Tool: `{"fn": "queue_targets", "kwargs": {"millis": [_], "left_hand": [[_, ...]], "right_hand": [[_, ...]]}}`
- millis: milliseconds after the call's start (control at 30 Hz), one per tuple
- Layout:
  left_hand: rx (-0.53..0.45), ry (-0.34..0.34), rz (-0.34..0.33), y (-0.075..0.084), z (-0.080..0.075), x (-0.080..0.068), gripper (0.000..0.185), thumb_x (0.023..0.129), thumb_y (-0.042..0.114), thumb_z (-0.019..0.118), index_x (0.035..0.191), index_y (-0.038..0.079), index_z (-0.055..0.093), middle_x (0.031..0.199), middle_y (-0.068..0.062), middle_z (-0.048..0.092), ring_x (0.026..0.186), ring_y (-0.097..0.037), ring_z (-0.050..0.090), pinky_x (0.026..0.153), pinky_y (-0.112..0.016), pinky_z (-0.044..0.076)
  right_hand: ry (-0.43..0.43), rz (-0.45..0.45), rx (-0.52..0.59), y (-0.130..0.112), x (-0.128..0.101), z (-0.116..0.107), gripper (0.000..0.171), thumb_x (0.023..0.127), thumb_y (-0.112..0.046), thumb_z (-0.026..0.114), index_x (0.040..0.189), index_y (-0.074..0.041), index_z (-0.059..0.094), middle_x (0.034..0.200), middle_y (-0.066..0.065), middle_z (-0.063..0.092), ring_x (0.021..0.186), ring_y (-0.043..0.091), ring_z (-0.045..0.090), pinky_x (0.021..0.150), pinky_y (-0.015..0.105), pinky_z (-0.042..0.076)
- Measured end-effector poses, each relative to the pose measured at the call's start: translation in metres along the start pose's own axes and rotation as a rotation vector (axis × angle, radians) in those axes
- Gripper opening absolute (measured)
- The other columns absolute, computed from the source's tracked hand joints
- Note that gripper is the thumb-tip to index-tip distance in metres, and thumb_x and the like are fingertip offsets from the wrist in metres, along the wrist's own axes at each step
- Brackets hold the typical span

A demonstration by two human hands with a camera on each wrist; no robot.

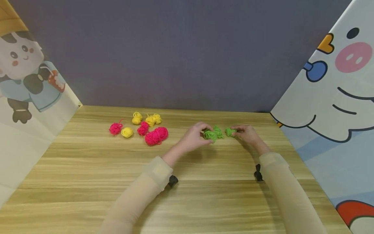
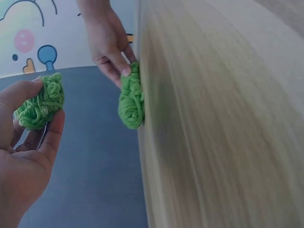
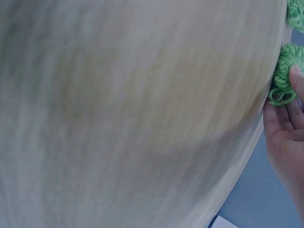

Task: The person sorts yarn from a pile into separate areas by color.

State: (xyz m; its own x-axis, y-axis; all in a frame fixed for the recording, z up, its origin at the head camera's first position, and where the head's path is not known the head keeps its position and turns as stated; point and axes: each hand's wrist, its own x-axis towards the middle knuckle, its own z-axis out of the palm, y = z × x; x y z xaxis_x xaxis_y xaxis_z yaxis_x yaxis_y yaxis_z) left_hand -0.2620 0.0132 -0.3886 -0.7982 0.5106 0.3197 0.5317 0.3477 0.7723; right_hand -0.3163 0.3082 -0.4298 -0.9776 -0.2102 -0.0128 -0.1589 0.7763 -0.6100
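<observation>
Thumb and fingers of my left hand [image 1: 195, 137] grip a small green yarn ball [image 2: 42, 102], which the left wrist view shows held off the wooden table. Just behind it in the head view lies another green yarn ball [image 1: 218, 131], loosely wound and partly covered. To the right, my right hand [image 1: 247, 134] pinches a third green yarn ball [image 1: 229, 132] at the tabletop. A loose loop hangs from that ball [image 3: 286, 73] in the right wrist view, where its far side is cut off by the frame.
Left of the hands on the wooden table [image 1: 87, 162] lie pink yarn balls, the largest [image 1: 156, 136] nearest the left hand. Several yellow yarn balls [image 1: 127, 132] sit among them. A grey wall [image 1: 175, 65] closes the back, with cartoon-printed panels [image 1: 330, 97] at both sides.
</observation>
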Motion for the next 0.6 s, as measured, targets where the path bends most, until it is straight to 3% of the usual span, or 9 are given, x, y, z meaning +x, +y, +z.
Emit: {"fn": "queue_targets", "kwargs": {"millis": [267,600], "left_hand": [[0.033,-0.049,-0.038,-0.005,0.011,0.018,0.035,0.08,0.018,0.076,0.11,0.009,0.06,0.11,-0.004,0.057,0.096,-0.016,0.058,0.076,-0.017,0.052],[0.111,-0.096,-0.049,-0.015,0.027,0.037,0.035,0.08,0.021,0.076,0.109,0.009,0.061,0.11,-0.003,0.059,0.097,-0.014,0.057,0.082,-0.018,0.049]], "right_hand": [[0.005,0.0,0.013,0.001,0.001,0.0,0.034,0.092,-0.014,0.062,0.124,-0.004,0.061,0.13,0.02,0.055,0.116,0.037,0.053,0.092,0.049,0.049],[0.019,-0.009,0.011,-0.001,0.002,0.001,0.033,0.09,-0.014,0.064,0.121,-0.002,0.063,0.127,0.021,0.058,0.112,0.037,0.056,0.091,0.049,0.049]]}}
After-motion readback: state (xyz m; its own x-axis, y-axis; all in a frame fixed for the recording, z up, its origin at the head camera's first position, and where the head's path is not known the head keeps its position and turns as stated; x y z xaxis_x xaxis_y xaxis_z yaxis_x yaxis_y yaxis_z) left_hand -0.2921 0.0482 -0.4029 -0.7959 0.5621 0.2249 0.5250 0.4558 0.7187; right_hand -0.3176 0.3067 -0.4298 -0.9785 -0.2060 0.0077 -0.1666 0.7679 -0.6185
